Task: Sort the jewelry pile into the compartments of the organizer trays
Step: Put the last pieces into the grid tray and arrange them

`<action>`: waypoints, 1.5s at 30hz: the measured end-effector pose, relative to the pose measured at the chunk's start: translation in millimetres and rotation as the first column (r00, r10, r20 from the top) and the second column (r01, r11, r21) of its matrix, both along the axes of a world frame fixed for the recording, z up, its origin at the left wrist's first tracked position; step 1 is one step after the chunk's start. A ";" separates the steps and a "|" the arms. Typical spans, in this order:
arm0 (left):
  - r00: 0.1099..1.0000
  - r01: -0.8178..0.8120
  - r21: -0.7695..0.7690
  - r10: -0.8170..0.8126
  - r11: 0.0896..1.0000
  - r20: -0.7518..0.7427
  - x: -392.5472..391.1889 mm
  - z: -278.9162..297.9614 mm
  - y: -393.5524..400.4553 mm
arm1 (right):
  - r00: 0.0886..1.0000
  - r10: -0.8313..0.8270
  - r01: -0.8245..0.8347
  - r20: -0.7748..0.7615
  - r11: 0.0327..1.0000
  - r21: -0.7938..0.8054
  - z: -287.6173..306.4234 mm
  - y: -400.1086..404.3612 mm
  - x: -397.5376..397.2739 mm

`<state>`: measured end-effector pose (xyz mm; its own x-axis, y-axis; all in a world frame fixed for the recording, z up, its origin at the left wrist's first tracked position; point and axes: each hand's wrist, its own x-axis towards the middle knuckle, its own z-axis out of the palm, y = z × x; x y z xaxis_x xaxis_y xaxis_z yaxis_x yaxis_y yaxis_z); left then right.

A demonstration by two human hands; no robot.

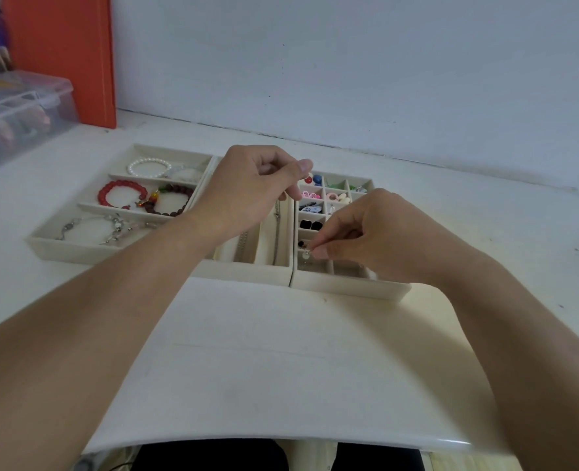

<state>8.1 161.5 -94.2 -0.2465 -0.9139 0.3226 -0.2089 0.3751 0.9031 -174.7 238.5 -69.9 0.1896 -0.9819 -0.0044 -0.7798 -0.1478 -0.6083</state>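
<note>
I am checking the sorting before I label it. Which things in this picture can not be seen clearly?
- Head view: the left hand covers the far part of the middle tray.
- Head view: the small earring pinched by the right hand is too small to identify.
- Head view: the clear plastic box is blurred and cut off by the left edge.

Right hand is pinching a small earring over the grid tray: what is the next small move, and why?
Probably lower the right hand a little and release the small earring into the near-left compartment of the grid tray. The piece hangs just above that cell, which looks unfilled, while cells farther back already hold items. The left hand is raised above the trays.
</note>
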 end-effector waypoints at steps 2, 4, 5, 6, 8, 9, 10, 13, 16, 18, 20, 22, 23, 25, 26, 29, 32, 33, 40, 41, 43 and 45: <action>1.000 -0.004 0.005 0.004 1.000 -0.004 -0.4 0.0 -0.2 | 0.999 0.002 -0.003 -0.044 1.000 -0.027 -1.5 0.6 2.4; 1.000 -0.007 0.008 0.007 1.000 -0.003 -0.6 -0.5 -0.6 | 0.999 -0.011 0.009 -0.049 0.999 -0.051 -2.7 2.0 4.5; 1.000 -0.007 0.008 0.007 1.000 -0.003 -0.5 -0.5 -0.7 | 0.998 -0.013 0.009 -0.058 0.998 -0.064 -3.5 2.3 5.2; 1.000 -0.006 0.009 0.006 1.000 -0.003 -0.2 -0.8 -1.0 | 0.997 -0.010 0.004 -0.077 0.997 -0.077 -4.6 2.7 5.9; 1.000 -0.004 0.010 0.004 1.000 -0.005 0.0 -1.5 -1.4 | 0.993 -0.005 -0.007 -0.120 0.995 -0.100 -7.3 3.1 7.6; 1.000 -0.003 0.010 0.003 1.000 -0.003 -0.3 -2.0 -1.7 | 0.991 -0.011 -0.004 -0.134 0.994 -0.109 -8.9 3.1 8.3; 1.000 -0.003 0.008 0.003 1.000 0.000 -0.3 -2.1 -1.8 | 0.989 -0.017 0.000 -0.149 0.993 -0.117 -10.3 2.9 9.0; 1.000 -0.004 0.007 0.004 1.000 0.017 -0.5 -2.5 -1.8 | 0.980 -0.030 0.005 -0.196 0.992 -0.129 -13.9 2.6 10.9; 1.000 -0.006 0.012 0.005 1.000 0.026 0.0 -2.7 -1.8 | 0.977 -0.047 0.016 -0.210 0.989 -0.144 -16.4 2.0 12.1; 1.000 -0.007 0.013 0.007 1.000 0.030 0.3 -2.6 -1.4 | 0.974 -0.054 0.018 -0.219 0.987 -0.160 -18.9 1.0 13.6; 0.999 -0.009 0.016 0.009 1.000 0.036 0.5 -2.4 -1.0 | 0.974 -0.057 0.016 -0.220 0.983 -0.181 -21.8 -0.2 15.0; 0.999 -0.012 0.018 0.012 1.000 0.044 0.2 -2.1 -0.8 | 0.973 -0.058 0.014 -0.224 0.981 -0.192 -22.6 -0.4 15.8; 0.999 -0.013 0.017 0.013 1.000 0.046 0.2 -2.2 -0.7 | 0.972 -0.056 0.011 -0.228 0.981 -0.193 -22.4 0.0 16.2; 0.999 -0.014 0.016 0.013 1.000 0.045 0.0 -2.0 -0.1 | 0.969 -0.051 0.002 -0.243 0.980 -0.198 -21.7 0.7 16.8; 0.999 -0.015 0.014 0.014 1.000 0.047 -0.3 -1.7 0.3 | 0.967 -0.048 -0.004 -0.250 0.979 -0.201 -21.6 0.8 17.0; 0.999 -0.018 0.009 0.018 1.000 0.051 -0.3 -1.6 0.6 | 0.964 -0.037 -0.017 -0.262 0.979 -0.201 -22.5 0.6 17.8; 0.998 -0.021 0.010 0.021 1.000 0.059 -0.3 -1.5 0.7 | 0.975 -0.045 0.004 -0.218 0.982 -0.187 -18.2 1.0 14.9; 0.998 -0.022 0.010 0.021 1.000 0.064 -0.3 -1.3 0.6 | 0.982 -0.055 0.020 -0.183 0.981 -0.191 -15.2 0.5 12.3; 0.996 -0.024 0.026 0.022 0.999 0.091 -0.2 -1.7 2.2 | 0.986 -0.112 0.089 -0.124 0.979 -0.182 -4.1 -4.8 -3.7; 0.995 -0.023 0.030 0.020 0.999 0.093 0.2 -2.0 2.2 | 0.988 -0.120 0.103 -0.096 0.980 -0.169 -2.2 -5.8 -6.4; 0.995 -0.012 0.034 0.008 0.999 0.096 0.0 -0.9 2.5 | 0.986 -0.167 0.165 -0.002 0.974 -0.154 6.5 -8.9 -20.6; 0.995 0.003 0.028 -0.006 1.000 0.101 -1.0 0.7 4.0 | 0.973 -0.229 0.232 0.041 0.952 -0.201 17.9 -13.3 -44.4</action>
